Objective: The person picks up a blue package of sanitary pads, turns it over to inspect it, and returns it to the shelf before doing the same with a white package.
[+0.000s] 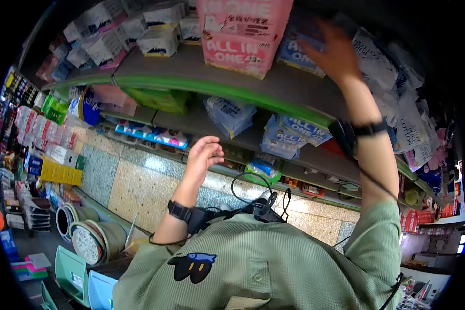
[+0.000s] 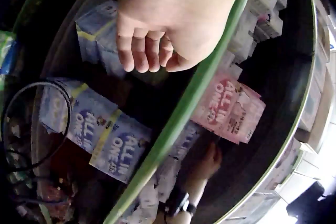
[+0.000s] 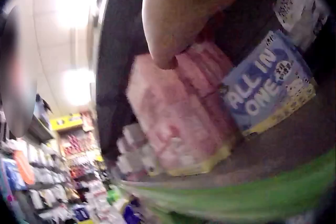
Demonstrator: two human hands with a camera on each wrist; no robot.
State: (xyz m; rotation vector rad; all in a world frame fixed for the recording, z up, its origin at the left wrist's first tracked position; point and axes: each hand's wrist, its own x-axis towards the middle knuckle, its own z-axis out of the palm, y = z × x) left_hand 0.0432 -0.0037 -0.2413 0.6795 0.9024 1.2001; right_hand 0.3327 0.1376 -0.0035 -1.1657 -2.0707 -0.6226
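Observation:
My right hand [image 1: 338,54] is raised over the upper shelf, slightly blurred, with fingers spread above a blue "ALL IN ONE" pack [image 1: 299,51]. Left of it stand pink "ALL IN ONE" packs [image 1: 240,44], one on top of another. In the right wrist view the right hand [image 3: 191,16] overlaps the top of the pink packs [image 3: 181,113], its fingertips partly hidden. The blue pack [image 3: 270,82] leans beside them there. My left hand [image 1: 204,157] hangs in front of the lower shelf, fingers loosely curled around nothing. Blue packs [image 2: 110,134] lie below it in the left wrist view.
White-and-pink packs [image 1: 106,44] fill the upper shelf's left part; crinkled white packages [image 1: 408,113] stand at its right. A green edge [image 1: 227,90] runs along the shelf front. Nested pots [image 1: 90,240] stand at lower left. Black cables [image 1: 266,204] hang at my chest.

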